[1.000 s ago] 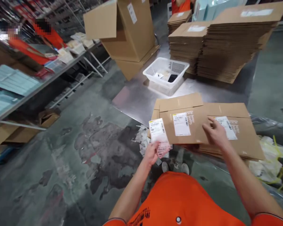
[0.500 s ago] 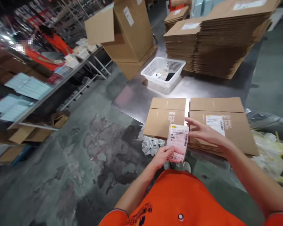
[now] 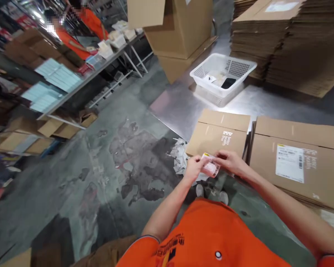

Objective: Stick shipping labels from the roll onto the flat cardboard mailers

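Observation:
A printed shipping label (image 3: 210, 167) is held between my two hands in front of my body. My left hand (image 3: 194, 167) pinches its left edge, and my right hand (image 3: 230, 161) pinches its upper right corner. The label looks bent or tilted, so part of its face is hidden. Just beyond it lies a flat cardboard box (image 3: 219, 135) with white print. To the right a second stack of flat boxes (image 3: 317, 163) carries a white shipping label (image 3: 290, 162) on its top face.
A white plastic basket (image 3: 224, 76) with a black item stands on the metal table (image 3: 172, 107). Behind are a large open carton (image 3: 180, 33) and tall stacks of flattened cardboard (image 3: 306, 55). Crumpled paper scraps (image 3: 179, 157) hang by the table edge. Two people in orange work at a far-left table.
My right hand has closed onto the label's upper corner, where its fingers were spread beside it. The label now appears bent and smaller. The view has shifted left, moving the table rightward.

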Available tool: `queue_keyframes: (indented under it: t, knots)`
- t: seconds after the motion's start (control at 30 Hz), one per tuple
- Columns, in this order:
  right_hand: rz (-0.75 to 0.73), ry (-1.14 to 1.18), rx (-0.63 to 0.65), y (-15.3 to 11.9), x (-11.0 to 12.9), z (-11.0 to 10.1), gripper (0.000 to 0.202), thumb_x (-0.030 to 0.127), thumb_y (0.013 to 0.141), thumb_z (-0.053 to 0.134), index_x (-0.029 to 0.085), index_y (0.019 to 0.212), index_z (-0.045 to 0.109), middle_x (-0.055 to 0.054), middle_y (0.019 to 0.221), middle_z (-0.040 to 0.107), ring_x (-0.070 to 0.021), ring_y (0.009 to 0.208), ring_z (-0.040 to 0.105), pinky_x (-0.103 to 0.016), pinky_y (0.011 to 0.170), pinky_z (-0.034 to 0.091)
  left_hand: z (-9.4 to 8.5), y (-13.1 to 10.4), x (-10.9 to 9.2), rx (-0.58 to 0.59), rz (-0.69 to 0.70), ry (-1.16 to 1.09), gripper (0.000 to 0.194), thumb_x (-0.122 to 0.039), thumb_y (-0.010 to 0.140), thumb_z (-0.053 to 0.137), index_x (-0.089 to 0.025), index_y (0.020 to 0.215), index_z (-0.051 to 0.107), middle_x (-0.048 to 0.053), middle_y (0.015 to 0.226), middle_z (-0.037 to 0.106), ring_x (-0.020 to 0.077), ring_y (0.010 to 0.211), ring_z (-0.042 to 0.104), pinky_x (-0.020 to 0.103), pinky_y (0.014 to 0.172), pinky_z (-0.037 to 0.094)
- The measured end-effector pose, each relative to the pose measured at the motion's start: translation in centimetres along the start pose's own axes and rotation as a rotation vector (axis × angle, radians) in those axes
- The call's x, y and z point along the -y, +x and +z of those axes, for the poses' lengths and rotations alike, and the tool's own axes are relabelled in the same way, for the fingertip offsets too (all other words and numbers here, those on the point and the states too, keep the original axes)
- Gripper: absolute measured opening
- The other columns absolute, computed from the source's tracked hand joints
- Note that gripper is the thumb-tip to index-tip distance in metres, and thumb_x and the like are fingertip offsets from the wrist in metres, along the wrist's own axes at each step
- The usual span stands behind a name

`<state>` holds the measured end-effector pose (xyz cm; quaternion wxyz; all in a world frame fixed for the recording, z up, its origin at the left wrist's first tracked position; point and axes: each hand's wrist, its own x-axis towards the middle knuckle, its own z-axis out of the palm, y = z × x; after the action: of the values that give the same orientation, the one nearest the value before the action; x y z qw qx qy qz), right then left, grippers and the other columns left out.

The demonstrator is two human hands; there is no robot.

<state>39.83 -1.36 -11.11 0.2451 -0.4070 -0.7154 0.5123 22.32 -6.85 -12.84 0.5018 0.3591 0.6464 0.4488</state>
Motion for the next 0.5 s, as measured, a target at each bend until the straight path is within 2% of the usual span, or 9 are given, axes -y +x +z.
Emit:
queue_keyframes:
  t: [0.1, 0.17, 0.27, 0.33, 0.4, 0.5]
  knots:
    - [-0.006, -0.266, -0.177, 3.8, -1.8, -1.3, 0.033, 0.044, 0.088, 0.046, 0.018, 0.076, 0.063, -0.005, 0.074, 0.065, -0.0182, 0.071, 0.058, -0.031, 0.067, 0.045, -1.5, 0.5, 3.2, 0.065, -0.136, -0.009, 0.032, -0.042, 0.061, 0.077, -0.015, 0.064, 0.061, -0.003, 0.057, 0.057, 0.0107, 0.057, 0.050, 0.023, 0.055, 0.041]
    - [0.004, -0.444, -0.284, 6.4, -2.9, -2.5, 0.027, 0.038, 0.088, 0.048, 0.018, 0.080, 0.063, -0.009, 0.083, 0.067, -0.0221, 0.082, 0.058, -0.036, 0.079, 0.045, -2.9, -0.1, 5.6, 0.108, -0.215, -0.020, 0.033, -0.037, 0.058, 0.080, -0.013, 0.075, 0.066, 0.001, 0.066, 0.065, 0.0136, 0.061, 0.056, 0.025, 0.059, 0.046]
    - [0.033, -0.601, -0.320, 8.7, -3.7, -3.9, 0.022, 0.036, 0.085, 0.056, 0.018, 0.091, 0.065, -0.014, 0.101, 0.066, -0.0298, 0.100, 0.054, -0.046, 0.091, 0.039, -5.7, -2.2, 9.1, 0.160, -0.319, 0.019, 0.034, -0.037, 0.056, 0.081, -0.011, 0.075, 0.070, 0.005, 0.066, 0.068, 0.0159, 0.059, 0.058, 0.028, 0.057, 0.046]
    - [0.054, -0.688, -0.356, 9.1, -3.9, -4.1, 0.030, 0.038, 0.085, 0.057, 0.017, 0.106, 0.064, -0.018, 0.113, 0.062, -0.0348, 0.110, 0.050, -0.051, 0.095, 0.036, -7.7, -3.8, 10.8, 0.163, -0.339, 0.043, 0.033, -0.041, 0.057, 0.080, -0.011, 0.067, 0.070, 0.004, 0.059, 0.065, 0.0157, 0.055, 0.057, 0.028, 0.055, 0.045]
    - [0.042, -0.760, -0.404, 9.1, -3.8, -3.5, 0.045, 0.038, 0.089, 0.050, 0.013, 0.127, 0.054, -0.021, 0.129, 0.054, -0.0380, 0.118, 0.045, -0.054, 0.099, 0.032, -9.3, -4.8, 11.0, 0.112, -0.295, 0.012, 0.035, -0.044, 0.058, 0.079, -0.010, 0.063, 0.070, 0.004, 0.058, 0.065, 0.0167, 0.056, 0.057, 0.029, 0.057, 0.046]
    - [-0.054, -0.817, -0.372, 9.3, -3.6, -0.6, 0.056, 0.036, 0.094, 0.040, 0.006, 0.141, 0.040, -0.023, 0.145, 0.041, -0.0365, 0.131, 0.036, -0.052, 0.108, 0.025, -10.6, -3.7, 8.8, -0.043, -0.202, -0.080, 0.037, -0.046, 0.061, 0.077, -0.010, 0.070, 0.073, 0.006, 0.066, 0.069, 0.0197, 0.063, 0.062, 0.032, 0.064, 0.050]
